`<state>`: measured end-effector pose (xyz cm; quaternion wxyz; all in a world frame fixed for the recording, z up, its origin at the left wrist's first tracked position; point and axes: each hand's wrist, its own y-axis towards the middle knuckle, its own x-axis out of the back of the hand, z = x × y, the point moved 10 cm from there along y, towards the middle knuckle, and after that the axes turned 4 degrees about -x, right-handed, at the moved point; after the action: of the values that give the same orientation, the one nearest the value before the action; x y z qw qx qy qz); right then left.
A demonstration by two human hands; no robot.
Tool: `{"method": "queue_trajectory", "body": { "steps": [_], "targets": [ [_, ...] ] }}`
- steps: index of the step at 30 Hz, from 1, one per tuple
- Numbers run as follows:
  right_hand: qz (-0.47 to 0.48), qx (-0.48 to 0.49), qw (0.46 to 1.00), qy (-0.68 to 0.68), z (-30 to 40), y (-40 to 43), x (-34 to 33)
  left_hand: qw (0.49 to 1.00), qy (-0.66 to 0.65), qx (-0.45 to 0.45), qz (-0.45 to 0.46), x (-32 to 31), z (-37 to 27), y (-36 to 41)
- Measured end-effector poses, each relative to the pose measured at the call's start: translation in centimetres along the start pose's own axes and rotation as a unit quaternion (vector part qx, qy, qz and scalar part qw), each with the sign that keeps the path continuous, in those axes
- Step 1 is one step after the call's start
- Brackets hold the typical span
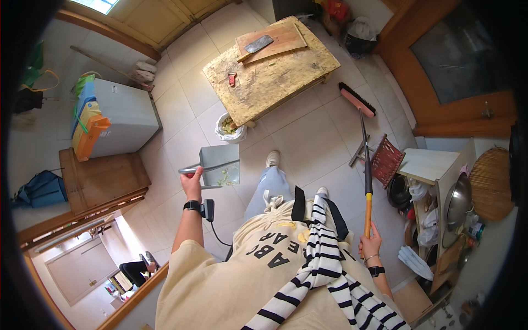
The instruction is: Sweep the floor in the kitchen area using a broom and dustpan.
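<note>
My left hand (192, 184) grips the handle of a grey metal dustpan (210, 165), which holds some greenish scraps. Around the wooden part of a long broom handle (367, 210) my right hand (371, 242) is closed. That handle runs away from me to a pink broom head (357, 102) with dark bristles near the floor at the right. Just beyond the dustpan, a white bin with a bag (231, 134) contains peelings and stands by the corner of a low wooden table (272, 86).
On the table lie a cutting board (288, 41), a cleaver (259, 44) and a red peeler (232, 79). A small woven-seat chair (385, 161) and a shelf unit with pans (431, 165) stand right. Left are a grey cabinet (123, 119) and, through a doorway, a person's legs (135, 272).
</note>
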<state>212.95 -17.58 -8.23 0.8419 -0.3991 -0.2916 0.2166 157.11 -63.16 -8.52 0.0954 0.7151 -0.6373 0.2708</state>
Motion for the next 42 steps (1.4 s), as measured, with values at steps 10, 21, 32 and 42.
{"method": "queue_trajectory", "body": {
  "steps": [10, 21, 32, 42],
  "targets": [
    [-0.025, -0.026, 0.998, 0.043, 1.0, -3.3, -4.1, 0.979, 0.105, -0.146, 0.092, -8.3, -3.3, 0.5],
    [-0.028, 0.021, 0.997, 0.061, 2.0, -4.5, -6.3, 0.880, 0.321, -0.265, 0.229, -15.0, -4.8, -4.3],
    [-0.008, 0.081, 0.996, 0.036, -0.9, -3.8, -1.6, 0.835, 0.400, -0.252, 0.282, -16.8, -3.7, -11.1],
    [0.006, 0.056, 0.997, 0.054, -1.9, -4.8, 1.5, 0.778, 0.437, -0.316, 0.322, -15.6, -5.2, -14.9]
  ]
}}
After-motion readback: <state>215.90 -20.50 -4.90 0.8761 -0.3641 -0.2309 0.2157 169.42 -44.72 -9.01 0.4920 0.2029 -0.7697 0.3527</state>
